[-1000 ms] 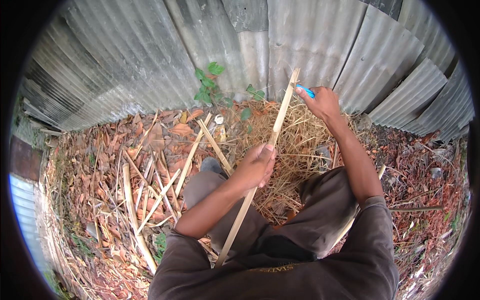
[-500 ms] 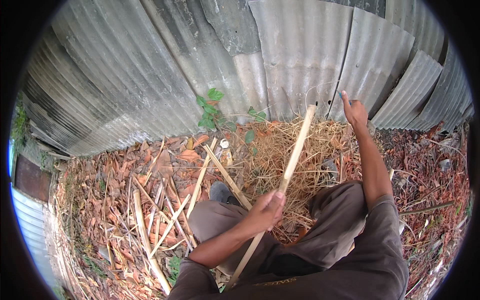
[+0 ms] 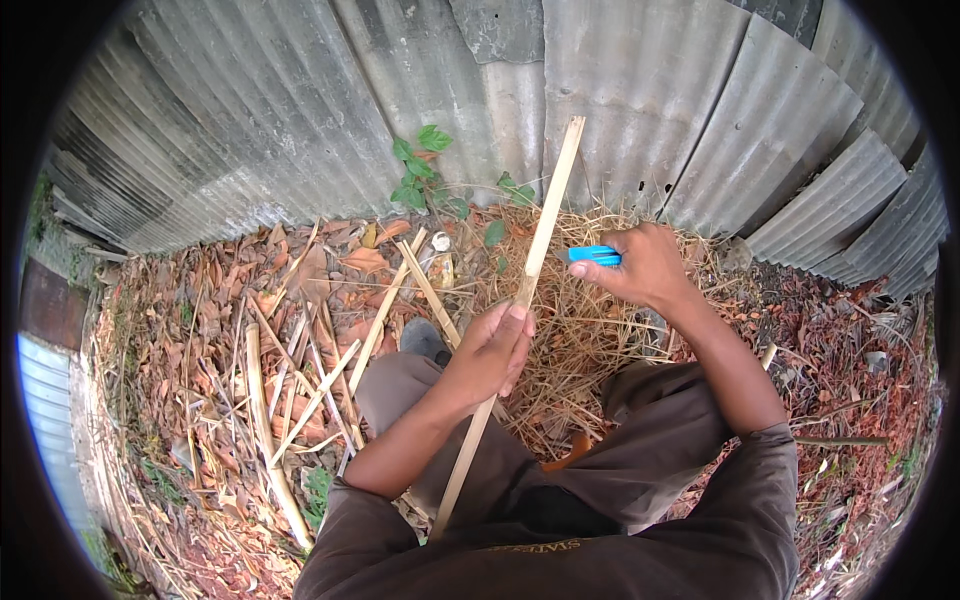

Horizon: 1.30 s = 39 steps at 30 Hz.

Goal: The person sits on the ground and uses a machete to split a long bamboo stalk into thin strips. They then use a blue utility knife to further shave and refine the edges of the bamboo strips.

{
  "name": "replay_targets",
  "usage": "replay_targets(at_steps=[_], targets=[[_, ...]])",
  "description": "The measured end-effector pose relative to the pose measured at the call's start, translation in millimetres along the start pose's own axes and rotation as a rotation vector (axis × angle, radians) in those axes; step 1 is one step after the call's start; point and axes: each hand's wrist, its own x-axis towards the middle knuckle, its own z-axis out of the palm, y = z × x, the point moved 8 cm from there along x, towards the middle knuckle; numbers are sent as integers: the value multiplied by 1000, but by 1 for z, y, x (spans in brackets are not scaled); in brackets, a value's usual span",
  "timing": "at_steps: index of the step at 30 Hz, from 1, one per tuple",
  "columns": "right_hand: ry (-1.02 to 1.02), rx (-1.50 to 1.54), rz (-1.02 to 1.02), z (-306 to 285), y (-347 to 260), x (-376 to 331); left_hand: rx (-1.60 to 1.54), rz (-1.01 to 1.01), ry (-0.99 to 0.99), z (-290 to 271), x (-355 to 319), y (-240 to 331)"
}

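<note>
**Bamboo strip and blue tool in our hands**

In front of the corrugated metal fence [image 3: 300, 130], we sit with our knees drawn up over a heap of dry straw [image 3: 585, 330]. Our left hand [image 3: 490, 350] is closed around a long, pale bamboo strip [image 3: 540, 240], fingers wrapped over it at about its middle. The strip runs on a slant: its lower end comes down beside our left thigh, and its upper end rises past the straw to stand against the grey fence panels.

Our right hand [image 3: 645, 268] is curled shut on a small blue tool [image 3: 594, 255], whose tip pokes out leftward from the fist. That tip sits just beside the strip, a little above our left hand; we cannot tell whether it actually touches the bamboo.

To our left, more split bamboo pieces [image 3: 300, 400] lie scattered across brown fallen leaves [image 3: 200, 330], some crossing each other. A small green plant [image 3: 420, 165] grows at the foot of the fence, behind the straw. Our dark trousers [image 3: 650, 450] and sleeves fill the lower part of the view.
</note>
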Motion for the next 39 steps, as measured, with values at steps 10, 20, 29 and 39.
replay_targets(at_steps=[10, 20, 29, 39], targets=[[241, 67, -68, -30, -9, 0, 19, 39, -18, 34, 18, 54], [300, -81, 135, -40, 42, 12, -393, -144, -188, 51, 6, 22], [349, -137, -45, -35, 32, 16, -277, -140, -154, 43, -4, 19], [489, 195, 759, -43, 225, 4, 16, -69, -621, 91, -62, 12]])
